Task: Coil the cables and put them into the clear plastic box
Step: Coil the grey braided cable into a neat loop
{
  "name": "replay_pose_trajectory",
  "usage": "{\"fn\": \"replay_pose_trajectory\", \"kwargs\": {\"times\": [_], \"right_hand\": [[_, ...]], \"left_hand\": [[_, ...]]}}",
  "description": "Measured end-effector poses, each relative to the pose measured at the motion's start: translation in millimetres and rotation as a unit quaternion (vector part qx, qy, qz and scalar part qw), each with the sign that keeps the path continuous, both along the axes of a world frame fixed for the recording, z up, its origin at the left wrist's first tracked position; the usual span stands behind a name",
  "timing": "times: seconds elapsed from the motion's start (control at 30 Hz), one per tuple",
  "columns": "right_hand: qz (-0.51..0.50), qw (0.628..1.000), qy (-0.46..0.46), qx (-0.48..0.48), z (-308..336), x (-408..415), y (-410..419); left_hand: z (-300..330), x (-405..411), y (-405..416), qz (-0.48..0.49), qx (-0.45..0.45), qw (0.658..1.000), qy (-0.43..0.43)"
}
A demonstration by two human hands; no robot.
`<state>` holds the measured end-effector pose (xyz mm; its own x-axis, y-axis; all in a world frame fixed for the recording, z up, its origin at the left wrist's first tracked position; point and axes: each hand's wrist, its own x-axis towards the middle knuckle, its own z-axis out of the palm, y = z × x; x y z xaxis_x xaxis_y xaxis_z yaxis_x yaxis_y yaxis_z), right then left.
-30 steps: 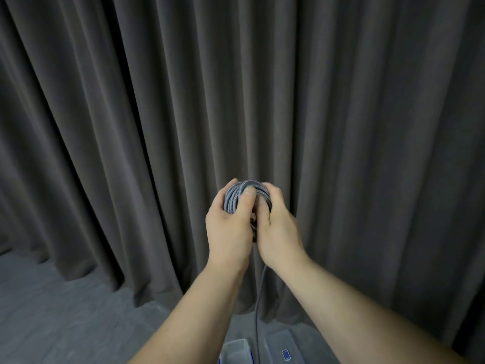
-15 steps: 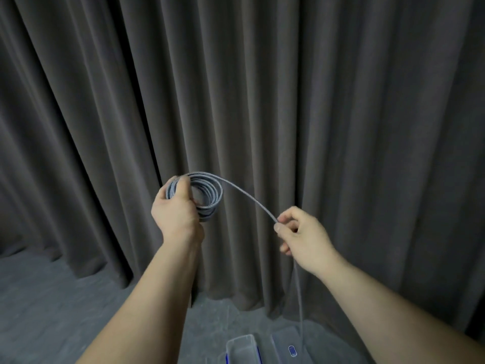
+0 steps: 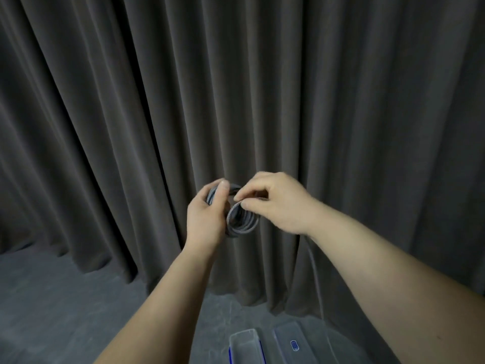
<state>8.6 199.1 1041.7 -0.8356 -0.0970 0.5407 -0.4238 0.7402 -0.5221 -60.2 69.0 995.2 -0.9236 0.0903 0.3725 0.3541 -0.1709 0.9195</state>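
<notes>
Left hand [image 3: 203, 219] grips the coiled cable [image 3: 241, 219]; right hand [image 3: 275, 203] pinches its strand (held above the clear box [image 3: 244, 342]).

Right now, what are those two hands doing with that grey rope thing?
A person is winding a grey braided cable into a coil. The left hand grips the loops already made, and the right hand pinches the loose strand and lays it against the coil. The rest of the cable hangs down toward the floor. A clear plastic box sits open below, beside what looks like its lid. The coil is not in the box yet.
</notes>
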Motion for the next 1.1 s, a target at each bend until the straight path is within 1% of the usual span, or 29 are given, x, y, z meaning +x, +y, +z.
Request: {"fn": "replay_pose_trajectory", "kwargs": {"times": [0.07, 0.13, 0.23, 0.3, 0.43, 0.47, 0.57, 0.63, 0.77, 0.87, 0.9, 0.97, 1.0, 1.03, 1.1], "right_hand": [[-0.021, 0.989, -0.006, -0.149, -12, -5, 3], [-0.043, 0.972, -0.018, -0.231, -22, -9, 3], [-0.064, 0.958, -0.020, -0.279, -27, -10, 7], [-0.073, 0.953, -0.022, -0.293, -28, -12, 13], [-0.083, 0.938, -0.032, -0.335, -31, -14, 21], [-0.066, 0.934, -0.047, -0.348, -31, -14, 24], [0.030, 0.918, -0.099, -0.384, -29, -10, 33], [0.023, 0.924, -0.084, -0.373, -26, -9, 35], [-0.060, 0.926, 0.002, -0.373, -28, -14, 32], [-0.080, 0.949, 0.040, -0.303, -34, -14, 30], [-0.078, 0.961, 0.035, -0.262, -38, -13, 28], [-0.077, 0.985, -0.005, -0.151, -49, -12, 24], [-0.078, 0.991, -0.027, -0.106, -54, -12, 22], [-0.075, 0.993, -0.041, -0.079, -56, -12, 21], [-0.068, 0.994, -0.047, -0.068, -59, -11, 21]], "left_hand": [[-1, 7, 6, -0.041, 0.027, 0.999, -0.018], [-3, 13, 13, -0.067, 0.040, 0.996, -0.051], [-6, 19, 20, -0.104, 0.068, 0.989, -0.080], [-8, 21, 24, -0.138, 0.085, 0.984, -0.069], [-11, 20, 27, -0.195, 0.071, 0.977, -0.039], [-12, 17, 26, -0.194, 0.062, 0.979, -0.029], [-16, 10, 24, -0.165, 0.035, 0.986, -0.012], [-17, 8, 24, -0.152, 0.023, 0.988, -0.007], [-15, 11, 28, -0.148, 0.032, 0.988, -0.018], [-13, 11, 29, -0.125, 0.052, 0.991, -0.018], [-12, 11, 29, -0.113, 0.063, 0.991, -0.017], [-9, 10, 31, -0.106, 0.091, 0.990, -0.022], [-8, 11, 31, -0.110, 0.100, 0.989, -0.027], [-7, 12, 32, -0.117, 0.105, 0.987, -0.032], [-4, 15, 33, -0.138, 0.128, 0.981, -0.046]]}}
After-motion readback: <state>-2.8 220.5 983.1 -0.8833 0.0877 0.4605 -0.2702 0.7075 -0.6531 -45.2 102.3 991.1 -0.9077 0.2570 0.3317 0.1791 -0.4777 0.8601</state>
